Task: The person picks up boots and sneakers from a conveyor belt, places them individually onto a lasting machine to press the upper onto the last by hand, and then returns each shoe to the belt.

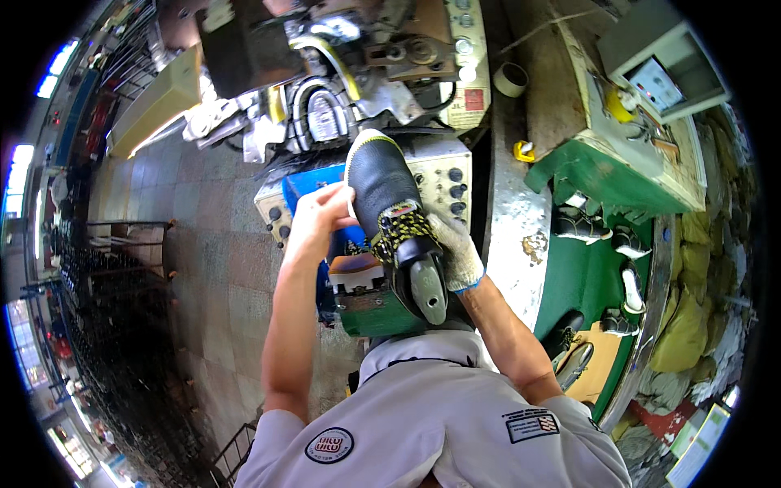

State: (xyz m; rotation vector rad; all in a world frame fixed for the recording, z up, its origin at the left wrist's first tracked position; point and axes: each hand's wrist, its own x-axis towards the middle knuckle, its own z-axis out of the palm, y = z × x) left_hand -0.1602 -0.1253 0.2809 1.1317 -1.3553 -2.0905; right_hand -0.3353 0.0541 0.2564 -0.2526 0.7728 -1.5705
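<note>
A black shoe upper (381,185) with a yellow-trimmed toe and yellow-black laces sits on a grey last (429,286), toe pointing away from me toward a shoe machine (325,106). My left hand (319,218), bare, presses its fingers against the left side of the upper. My right hand (455,254), in a white knit glove, grips the shoe from the right near the laces and heel. Both hands hold it above a blue and cream control box (435,175) with black knobs.
A green conveyor surface (590,281) on the right carries several black shoes (582,226). A green cabinet (614,175) with a small screen unit (663,77) and a tape roll (511,79) stand beyond. Tiled floor (203,268) and dark racks (98,342) lie left.
</note>
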